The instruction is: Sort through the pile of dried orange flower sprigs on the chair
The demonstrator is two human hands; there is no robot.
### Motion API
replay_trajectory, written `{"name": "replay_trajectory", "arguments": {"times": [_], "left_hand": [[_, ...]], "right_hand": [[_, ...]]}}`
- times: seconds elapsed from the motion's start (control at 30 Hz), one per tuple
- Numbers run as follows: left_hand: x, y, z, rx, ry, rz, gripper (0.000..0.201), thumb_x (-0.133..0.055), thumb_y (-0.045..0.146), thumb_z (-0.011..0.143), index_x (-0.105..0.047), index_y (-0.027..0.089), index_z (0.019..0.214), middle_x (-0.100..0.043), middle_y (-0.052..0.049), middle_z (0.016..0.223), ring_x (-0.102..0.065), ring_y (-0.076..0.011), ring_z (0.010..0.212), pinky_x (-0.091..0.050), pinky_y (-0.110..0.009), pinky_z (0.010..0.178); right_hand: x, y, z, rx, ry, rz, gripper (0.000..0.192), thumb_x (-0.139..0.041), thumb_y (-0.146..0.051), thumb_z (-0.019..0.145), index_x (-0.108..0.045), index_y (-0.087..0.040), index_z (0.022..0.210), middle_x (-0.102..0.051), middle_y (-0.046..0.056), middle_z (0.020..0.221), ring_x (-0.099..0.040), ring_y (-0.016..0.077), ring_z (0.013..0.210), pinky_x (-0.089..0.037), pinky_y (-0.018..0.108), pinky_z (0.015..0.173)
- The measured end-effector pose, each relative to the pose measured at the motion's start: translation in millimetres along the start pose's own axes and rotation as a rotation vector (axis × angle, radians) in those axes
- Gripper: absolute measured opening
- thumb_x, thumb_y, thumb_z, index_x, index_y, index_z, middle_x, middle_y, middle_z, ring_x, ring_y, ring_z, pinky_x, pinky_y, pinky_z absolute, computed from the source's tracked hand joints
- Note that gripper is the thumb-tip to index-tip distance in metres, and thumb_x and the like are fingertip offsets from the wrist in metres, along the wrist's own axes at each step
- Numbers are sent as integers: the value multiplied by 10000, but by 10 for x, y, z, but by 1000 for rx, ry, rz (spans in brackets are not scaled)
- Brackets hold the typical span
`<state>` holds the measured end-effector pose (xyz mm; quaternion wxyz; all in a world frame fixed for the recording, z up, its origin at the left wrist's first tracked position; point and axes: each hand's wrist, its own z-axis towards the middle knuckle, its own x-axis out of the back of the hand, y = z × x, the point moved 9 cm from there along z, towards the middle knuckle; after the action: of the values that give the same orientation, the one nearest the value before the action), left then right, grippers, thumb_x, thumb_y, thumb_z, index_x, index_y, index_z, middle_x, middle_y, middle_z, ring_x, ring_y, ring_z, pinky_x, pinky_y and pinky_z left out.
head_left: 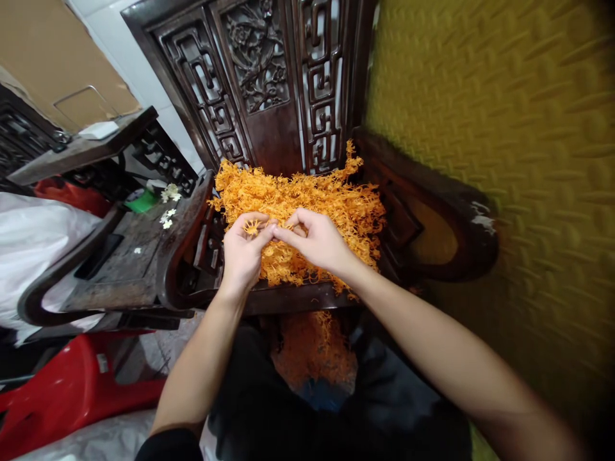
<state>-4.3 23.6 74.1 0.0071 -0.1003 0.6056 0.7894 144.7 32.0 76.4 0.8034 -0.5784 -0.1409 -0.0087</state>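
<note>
Left grip [246, 246]: fingers curled, thumb and forefinger pinched on one small orange flower piece [251, 226] at the fingertips; palm otherwise closed up.
Right grip [314, 240]: fingers bent inward, tips meeting the left fingertips; it appears to pinch the same piece or a strand next to it. Which one, I cannot tell.
Pile [307, 205]: a loose orange heap of the same pieces, directly behind and under both grips, lying on the seat [298, 296] of a dark carved chair.
Spill below: more orange pieces [314, 349] lie beneath the seat's front edge, below the wrists, between the person's knees. Whether they sit in a container or on the floor is hidden.
Risk, drop: the held piece is small and pinched by the tips only. In my judgement a slight slackening would let it fall back into the heap, where it could not be told from the rest.
Risk, tearing: two grips pulling on one thin piece could snap it if the pull is uneven.
Risk, overflow: the heap reaches the seat's front edge just under the grips. A sweep of either wrist could push more over the edge.
Risk, tangling: strands look interlocked. Lifting one may drag neighbours out with it.
Left of the grips: a low dark tabletop [129, 256] with a few white flowers [168, 218], well apart from the heap. Mixing seems unlikely unless pieces are flung.
Right of the grips: a yellow embossed wall [504, 128], near the chair arm. No hazard noted.
</note>
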Motion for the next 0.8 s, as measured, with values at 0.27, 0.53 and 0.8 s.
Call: {"name": "replay_trajectory", "arguments": {"times": [0.27,0.53,0.8], "left_hand": [[655,643,72,-389,388,-11,181,-762,133,716,-617,206,797,-636,16,769,-605,-102,671,-483,-230,592],[207,207,136,-41,136,-157,232,-792,152,676,-645,198,850,-693,-9,874,-661,-108,786,-539,-260,777],[-44,98,104,15,104,-181,254,-841,186,667,-659,190,844,-705,-17,869,-678,-123,792,-539,-238,678]], "right_hand": [[756,-11,107,48,362,216,411,-711,-435,861,-410,-234,668,-381,-51,579,-328,99,517,-258,277,496],[187,251,94,-245,-40,638,151,-625,-348,867,-528,-237,902,-649,-6,771,-411,72,424,-368,261,364],[-19,235,24,-288,-54,610,206,-596,-253,866,-468,-210,711,-753,42,888,-353,19,356,-240,221,304]]}}
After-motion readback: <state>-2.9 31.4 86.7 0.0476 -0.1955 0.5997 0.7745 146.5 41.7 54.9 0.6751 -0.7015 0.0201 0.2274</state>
